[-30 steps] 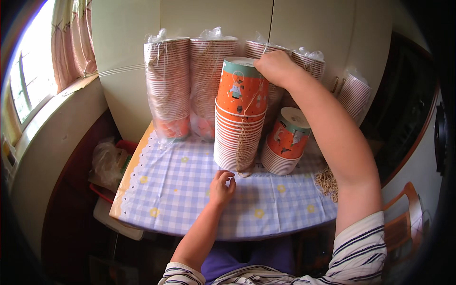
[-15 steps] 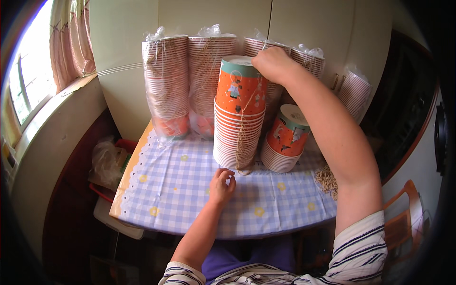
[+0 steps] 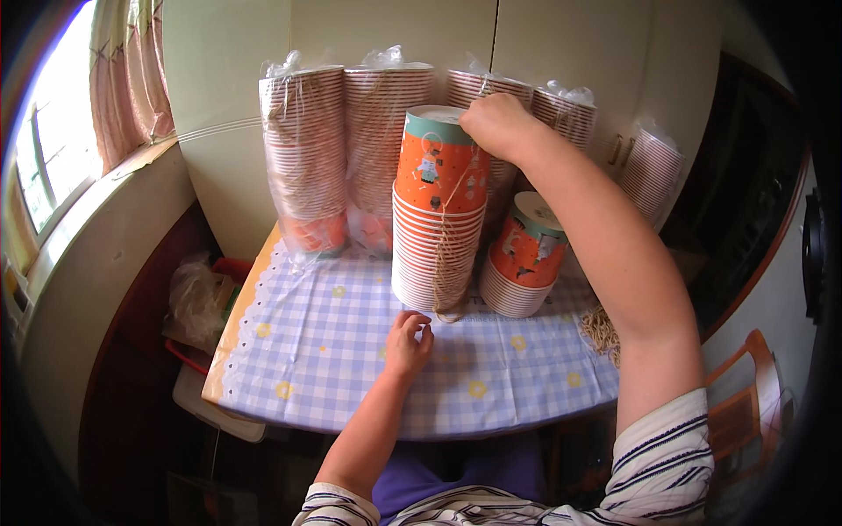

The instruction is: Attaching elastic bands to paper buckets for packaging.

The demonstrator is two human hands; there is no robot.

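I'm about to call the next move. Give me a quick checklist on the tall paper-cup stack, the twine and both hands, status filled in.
1. Tall paper-cup stack standing on the checked tablecloth: ok, its cups are nested upside down.
2. Right-hand grip at the stack's top: ok, it is at the right edge of the top.
3. Right-hand fingers closed on twine or cup: cannot tell, the hand itself hides them.
4. Left-hand grip free: ok, loosely curled by the base, nothing visible in it.
5. Twine lying neatly: not ok, it bunches down the stack's front.
6. Shorter paper-cup stack standing: ok, to the tall one's right.
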